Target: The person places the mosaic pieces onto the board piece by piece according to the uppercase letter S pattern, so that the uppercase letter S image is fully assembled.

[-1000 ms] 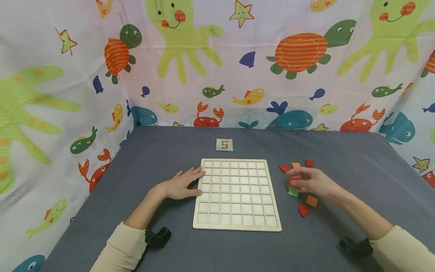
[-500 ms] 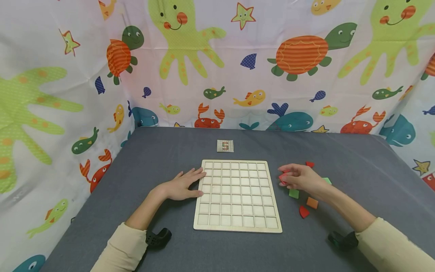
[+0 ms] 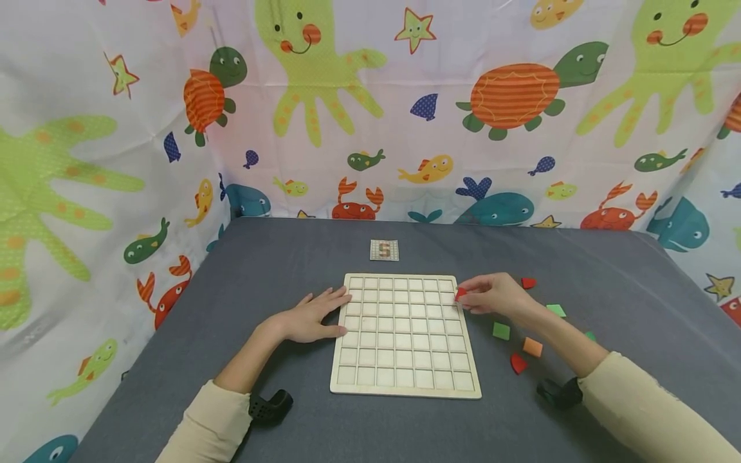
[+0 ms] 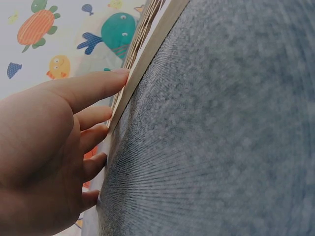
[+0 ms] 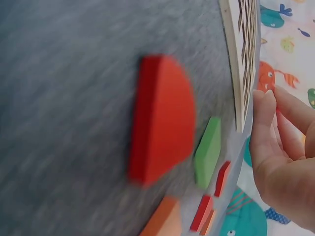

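My left hand (image 3: 309, 318) lies with its fingers outstretched on the left edge of a light wooden grid board (image 3: 405, 393). In the left wrist view the thumb and fingertips touch the board's side rim (image 4: 142, 64). My right hand (image 3: 494, 296) pinches a red piece (image 3: 460, 293) between thumb and fingers, at the board's upper right edge. Whether that piece touches the board is unclear. The right wrist view shows the right hand (image 5: 285, 162) with thumb and index tips together. Near it on the table lie a green square (image 3: 501, 331) and an orange square (image 3: 532, 347).
A red quarter-round piece (image 3: 518, 363), another red piece (image 3: 528, 283) and a green piece (image 3: 556, 310) lie right of the board. Behind the board is a small printed card (image 3: 384, 250). A patterned curtain (image 3: 393, 116) stands along the grey table's back edge.
My right hand has moved left from the loose pieces to the board's right edge, carrying the red piece. My left hand has stayed on the board.
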{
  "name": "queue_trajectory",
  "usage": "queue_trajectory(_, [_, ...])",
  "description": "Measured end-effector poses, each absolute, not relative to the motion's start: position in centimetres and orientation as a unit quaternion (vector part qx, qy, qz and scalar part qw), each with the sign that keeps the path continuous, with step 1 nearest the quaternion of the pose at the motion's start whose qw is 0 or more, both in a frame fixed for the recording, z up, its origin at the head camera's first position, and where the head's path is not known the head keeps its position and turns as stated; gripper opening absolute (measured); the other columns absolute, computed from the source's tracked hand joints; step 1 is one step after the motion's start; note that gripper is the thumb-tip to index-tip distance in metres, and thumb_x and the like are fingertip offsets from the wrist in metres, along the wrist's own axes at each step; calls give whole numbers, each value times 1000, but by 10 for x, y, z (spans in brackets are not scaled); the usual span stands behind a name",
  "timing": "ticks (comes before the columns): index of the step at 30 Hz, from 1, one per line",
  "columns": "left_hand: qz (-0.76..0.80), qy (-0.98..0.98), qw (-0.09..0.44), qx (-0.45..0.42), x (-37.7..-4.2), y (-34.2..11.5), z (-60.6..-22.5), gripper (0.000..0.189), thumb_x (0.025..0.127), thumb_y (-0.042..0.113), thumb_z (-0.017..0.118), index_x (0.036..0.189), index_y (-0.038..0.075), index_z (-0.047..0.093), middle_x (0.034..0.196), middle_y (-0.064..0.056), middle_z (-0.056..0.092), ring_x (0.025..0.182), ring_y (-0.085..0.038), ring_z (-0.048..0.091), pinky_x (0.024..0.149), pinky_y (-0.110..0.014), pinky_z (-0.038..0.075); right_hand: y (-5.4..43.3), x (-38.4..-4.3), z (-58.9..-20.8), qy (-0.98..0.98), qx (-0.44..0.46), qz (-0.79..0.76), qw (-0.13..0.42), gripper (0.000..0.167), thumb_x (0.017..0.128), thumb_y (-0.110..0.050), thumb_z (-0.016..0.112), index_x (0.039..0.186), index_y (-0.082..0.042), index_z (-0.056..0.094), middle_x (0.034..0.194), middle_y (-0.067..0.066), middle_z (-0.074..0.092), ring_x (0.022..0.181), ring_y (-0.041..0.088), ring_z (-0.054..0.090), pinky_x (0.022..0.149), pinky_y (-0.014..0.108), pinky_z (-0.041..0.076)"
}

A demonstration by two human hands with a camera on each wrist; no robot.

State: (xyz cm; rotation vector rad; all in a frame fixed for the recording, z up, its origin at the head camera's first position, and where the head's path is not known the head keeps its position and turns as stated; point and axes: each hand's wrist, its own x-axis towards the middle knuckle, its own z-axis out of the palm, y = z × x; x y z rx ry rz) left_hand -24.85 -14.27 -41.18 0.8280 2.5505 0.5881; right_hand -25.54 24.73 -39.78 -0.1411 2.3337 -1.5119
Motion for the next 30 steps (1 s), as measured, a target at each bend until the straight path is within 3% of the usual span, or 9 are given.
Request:
queue_trajectory(6, [208,912,198,293,-248,-142,-414,73,96,42,54,153,10,22,158,-9,13,143,-32,4,109,-58,2,231,-263,-400,833,-50,-523,174,39,86,-7,71,120,10,60,96,11,69,85,21,67,75,34,55])
queue_trajectory(13, [207,912,195,294,-250,-142,-416,73,96,44,54,153,11,23,158,-8,13,144,-31,4,109,-57,2,222,-266,-399,867,-72,-472,144,34,87,-10,71,117,5,64,89,6,69,82,21,63,74,34,53])
queue_trajectory(26, [209,912,196,294,-250,-144,-416,72,96,43,55,153,11,23,158,-8,13,144,-31,3,109,-57,1,198,-279,-400,871,-104,-458,146,31,85,-10,72,114,2,67,85,7,65,78,22,60,66,32,51])
queue_trajectory(30, [211,912,195,294,-250,-143,-415,73,96,43,55,153,11,23,158,-8,13,144,-31,3,109,-57,1,190,-283,-403,874,-135,-446,137,26,85,-9,72,109,2,69,82,7,66,68,20,58,60,30,48])
